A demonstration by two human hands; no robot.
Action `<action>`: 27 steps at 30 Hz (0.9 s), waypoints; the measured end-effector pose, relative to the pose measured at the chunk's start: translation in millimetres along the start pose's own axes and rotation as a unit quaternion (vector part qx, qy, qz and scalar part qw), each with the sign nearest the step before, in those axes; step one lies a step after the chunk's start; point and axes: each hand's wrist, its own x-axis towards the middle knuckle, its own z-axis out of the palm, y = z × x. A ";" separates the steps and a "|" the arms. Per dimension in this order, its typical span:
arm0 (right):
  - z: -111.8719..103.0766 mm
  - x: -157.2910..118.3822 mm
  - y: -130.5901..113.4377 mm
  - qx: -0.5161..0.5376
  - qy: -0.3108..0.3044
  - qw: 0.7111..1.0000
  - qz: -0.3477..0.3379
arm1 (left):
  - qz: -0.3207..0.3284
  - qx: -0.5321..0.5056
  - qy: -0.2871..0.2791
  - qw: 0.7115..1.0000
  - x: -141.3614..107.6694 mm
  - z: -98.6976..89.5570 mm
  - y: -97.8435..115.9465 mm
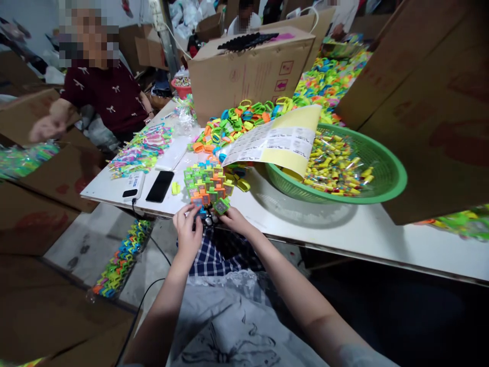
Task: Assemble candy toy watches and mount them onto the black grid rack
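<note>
A block of toy watches (208,184) in green, orange, yellow and blue stands at the table's front edge, their square grey faces turned towards me. My left hand (188,230) is at its lower left corner, with curled fingertips on a blue toy watch (197,202). At the lower right, my right hand (236,221) pinches a green toy watch (221,206), and its fingertips are partly hidden behind it. Small black and white pieces (209,220) show between the hands, too small to name. A single yellow toy watch (175,188) lies left of the block.
Behind lie a heap of loose toy watches (233,125) and a carton (244,71). A printed sheet (275,145) leans on a green basket (382,153) of small yellow items. A phone (160,186) and a white power bank (133,186) lie left. A person (107,97) sits across.
</note>
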 end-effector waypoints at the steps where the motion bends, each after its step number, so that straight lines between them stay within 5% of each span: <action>1: 1.4 3.4 2.3 -0.008 -0.005 1.000 -0.002 | 0.005 0.000 -0.015 1.000 6.1 1.1 -3.2; 7: 9.3 11.9 8.4 -0.040 -0.014 0.998 -0.054 | -0.005 -0.038 -0.082 0.996 16.8 8.6 -15.5; 15: 4.7 16.4 -3.2 -0.052 -0.067 0.992 -0.096 | -0.022 -0.080 -0.098 0.992 14.8 7.6 -17.0; 27: 13.6 18.0 -22.8 -0.176 -0.049 0.983 -0.032 | -0.067 -0.109 -0.087 0.988 17.0 13.1 -12.5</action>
